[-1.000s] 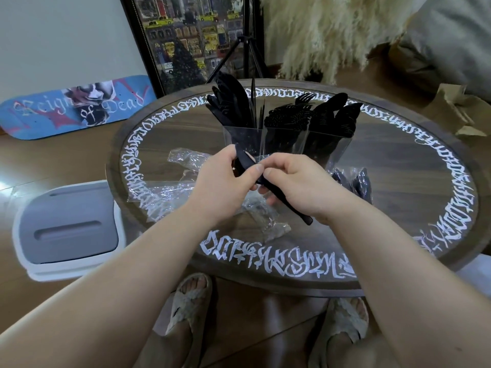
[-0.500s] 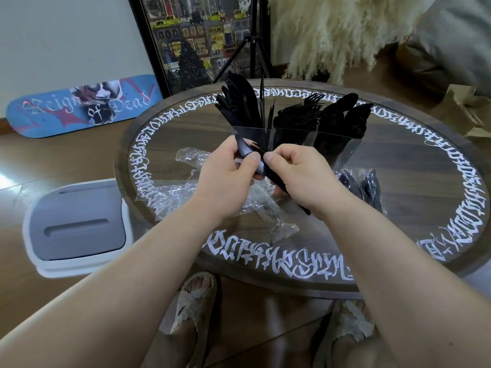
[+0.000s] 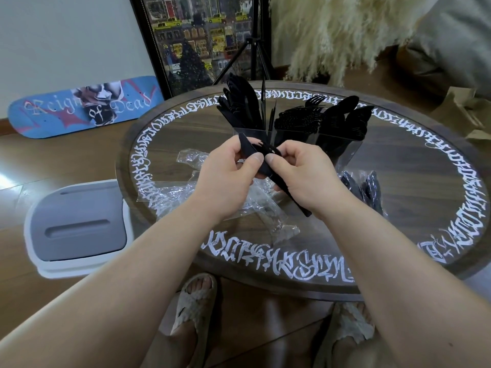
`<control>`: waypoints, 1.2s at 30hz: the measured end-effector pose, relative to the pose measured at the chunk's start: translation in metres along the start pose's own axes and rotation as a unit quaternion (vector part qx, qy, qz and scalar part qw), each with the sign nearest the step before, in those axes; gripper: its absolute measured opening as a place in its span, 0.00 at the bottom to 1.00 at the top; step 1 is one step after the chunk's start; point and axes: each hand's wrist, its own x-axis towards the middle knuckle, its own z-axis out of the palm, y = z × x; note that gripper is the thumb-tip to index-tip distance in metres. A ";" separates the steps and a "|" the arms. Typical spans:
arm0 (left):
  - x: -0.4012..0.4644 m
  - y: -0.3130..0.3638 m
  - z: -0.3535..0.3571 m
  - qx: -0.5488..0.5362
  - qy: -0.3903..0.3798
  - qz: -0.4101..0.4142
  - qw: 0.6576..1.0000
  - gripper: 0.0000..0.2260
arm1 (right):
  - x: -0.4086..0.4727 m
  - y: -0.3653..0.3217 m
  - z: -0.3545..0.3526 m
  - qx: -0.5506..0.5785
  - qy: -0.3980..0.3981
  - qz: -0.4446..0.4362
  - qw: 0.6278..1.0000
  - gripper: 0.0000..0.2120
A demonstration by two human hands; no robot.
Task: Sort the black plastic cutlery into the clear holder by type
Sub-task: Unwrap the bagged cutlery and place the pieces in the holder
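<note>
Cutlery (image 3: 261, 166) raised, between both hands.

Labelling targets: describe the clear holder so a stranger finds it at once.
On the round dark wooden table with white lettering, look just beyond both hands. The clear plastic holder stands there upright; unlike the crumpled clear wrappers lying flat nearby, black plastic cutlery sticks out of it.
</note>
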 end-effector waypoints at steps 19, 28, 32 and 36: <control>0.043 0.050 -0.041 0.096 0.239 0.157 0.954 0.06 | 0.003 -0.005 -0.027 0.115 0.117 0.051 0.985 0.08; 0.078 0.025 -0.009 0.432 0.122 0.119 0.886 0.17 | 0.003 -0.001 -0.037 0.055 0.137 0.045 0.988 0.09; 0.078 0.014 -0.001 0.501 0.095 0.084 0.856 0.18 | 0.005 0.001 -0.040 0.005 0.131 0.030 0.991 0.09; 0.061 0.017 0.002 0.423 0.133 0.160 0.882 0.22 | 0.011 0.005 -0.038 0.037 0.132 0.027 0.990 0.09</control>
